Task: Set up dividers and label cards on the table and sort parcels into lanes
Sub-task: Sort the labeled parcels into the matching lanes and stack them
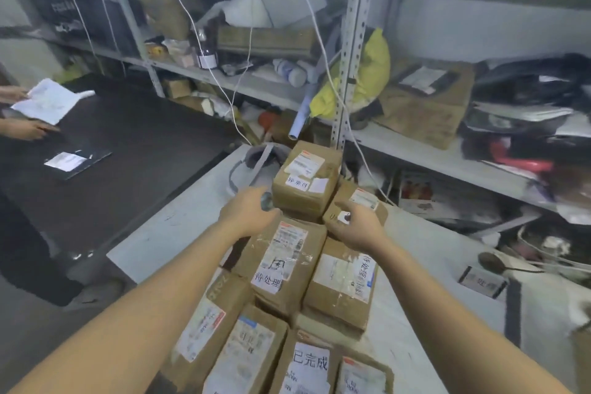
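The pale table (pixel 179 227) carries a pile of brown cardboard parcels (pixel 281 265) down its middle, packed edge to edge and partly stacked. Beyond the pile's far end lies a grey strap loop (pixel 252 163). Right of the pile, well apart from it, are 1 framed label card (pixel 483 283), a dark spoon-shaped thing (pixel 495 262) and a dark strip (pixel 513 313) laid flat. Left of the pile, a dark table (pixel 144 144) adjoins the pale one and bears 1 flat dark parcel (pixel 78 160).

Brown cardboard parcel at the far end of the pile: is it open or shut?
Shut. The brown cardboard parcel has a flat, closed top with white labels stuck on it; no flap stands up.
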A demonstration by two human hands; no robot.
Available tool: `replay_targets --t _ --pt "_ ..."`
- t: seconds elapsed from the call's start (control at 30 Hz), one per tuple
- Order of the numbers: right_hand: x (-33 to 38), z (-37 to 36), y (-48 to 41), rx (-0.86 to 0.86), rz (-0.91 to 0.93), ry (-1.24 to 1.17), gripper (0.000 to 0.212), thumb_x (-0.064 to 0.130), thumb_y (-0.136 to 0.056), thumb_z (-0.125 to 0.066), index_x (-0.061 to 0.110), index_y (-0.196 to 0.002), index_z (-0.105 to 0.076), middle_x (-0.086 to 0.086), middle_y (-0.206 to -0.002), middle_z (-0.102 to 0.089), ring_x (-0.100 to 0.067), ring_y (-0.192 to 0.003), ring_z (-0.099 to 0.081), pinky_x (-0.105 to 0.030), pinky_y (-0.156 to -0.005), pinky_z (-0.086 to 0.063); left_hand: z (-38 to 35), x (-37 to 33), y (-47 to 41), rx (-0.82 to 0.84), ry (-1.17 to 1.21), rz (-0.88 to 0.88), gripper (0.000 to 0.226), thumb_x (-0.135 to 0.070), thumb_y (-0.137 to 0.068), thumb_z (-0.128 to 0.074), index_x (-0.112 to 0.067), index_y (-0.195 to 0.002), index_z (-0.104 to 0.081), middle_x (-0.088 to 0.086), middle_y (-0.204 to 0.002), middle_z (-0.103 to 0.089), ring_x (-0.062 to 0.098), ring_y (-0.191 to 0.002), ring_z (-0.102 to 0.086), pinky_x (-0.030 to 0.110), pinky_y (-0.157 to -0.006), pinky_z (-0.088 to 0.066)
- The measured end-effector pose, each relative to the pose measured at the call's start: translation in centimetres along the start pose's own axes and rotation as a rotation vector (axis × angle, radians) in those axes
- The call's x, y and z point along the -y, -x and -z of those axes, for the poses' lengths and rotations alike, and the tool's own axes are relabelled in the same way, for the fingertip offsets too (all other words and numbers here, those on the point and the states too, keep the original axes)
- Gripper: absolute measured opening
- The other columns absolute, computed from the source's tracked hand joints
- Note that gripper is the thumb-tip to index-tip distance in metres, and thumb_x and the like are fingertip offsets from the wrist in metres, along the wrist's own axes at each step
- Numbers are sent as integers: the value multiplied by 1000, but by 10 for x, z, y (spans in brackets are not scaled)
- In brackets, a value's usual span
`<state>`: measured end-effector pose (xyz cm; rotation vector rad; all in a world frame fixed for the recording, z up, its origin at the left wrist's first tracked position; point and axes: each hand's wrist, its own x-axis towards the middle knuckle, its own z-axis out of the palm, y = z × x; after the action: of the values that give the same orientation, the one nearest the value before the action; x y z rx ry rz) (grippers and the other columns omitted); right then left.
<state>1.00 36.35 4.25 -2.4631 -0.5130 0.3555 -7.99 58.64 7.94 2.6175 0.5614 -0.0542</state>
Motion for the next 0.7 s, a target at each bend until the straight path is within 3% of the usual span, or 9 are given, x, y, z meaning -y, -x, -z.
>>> replay_targets --t 0.07,0.2,0.27,0.33,0.47,0.57,0.7 --pt "10 -10 -30 -20 -35 -79 60 41 -86 -68 23 -140 -50 -1 -134 -60 -14 -102 -57 -26 -77 -44 -10 11 -40 39 115 -15 58 -48 -91 -60 -25 -142 -43 2 -141 -54 28 -114 -58 30 -80 -42" --pt "26 -30 -78 -131 -175 -178 53 42 -88 -67 24 -136 -53 2 -128 -63 -8 -93 -51 -15 -63 -36 -24 26 -107 169 446 62 81 -68 -84 -56 -27 -150 -32 -1 -154 -39 27 -136 -41 36 -96 -38" --pt "30 -40 -94 -160 -259 -221 56 42 -88 -68 21 -137 -53 2 -127 -64 -12 -98 -57 -17 -67 -42 -30 33 -130 216 542 112 90 -75 -80 -54 -32 -153 -22 -5 -158 -31 27 -141 -36 39 -101 -38" --pt "32 -51 -106 -168 -338 -302 58 42 -84 -70 20 -135 -56 2 -125 -66 -16 -107 -61 -27 -81 -49 -37 38 -147 241 586 107 88 -69 -82 -57 -32 -154 -21 -6 -157 -33 25 -140 -37 35 -94 -39" --pt "33 -67 -117 -254 -450 -448 58 43 -76 -77 22 -128 -62 10 -110 -66 -14 -103 -62 -27 -81 -49 -50 45 -164 337 709 30 76 -45 -87 -68 -38 -151 -28 -9 -146 -47 18 -131 -47 44 -105 -44" --pt "31 -76 -120 -308 -512 -561 62 41 -71 -83 20 -127 -63 8 -112 -68 -16 -105 -64 -35 -90 -54 -55 47 -167 336 813 -3 75 -30 -89 -70 -40 -151 -28 -10 -145 -49 9 -122 -48 35 -101 -45" --pt "34 -83 -116 -343 -536 -675 59 35 -72 -85 22 -126 -65 8 -111 -71 -16 -102 -67 -38 -87 -58 -58 49 -165 340 896 -10 72 -21 -91 -68 -39 -150 -31 -8 -142 -52 12 -125 -50 35 -100 -48"
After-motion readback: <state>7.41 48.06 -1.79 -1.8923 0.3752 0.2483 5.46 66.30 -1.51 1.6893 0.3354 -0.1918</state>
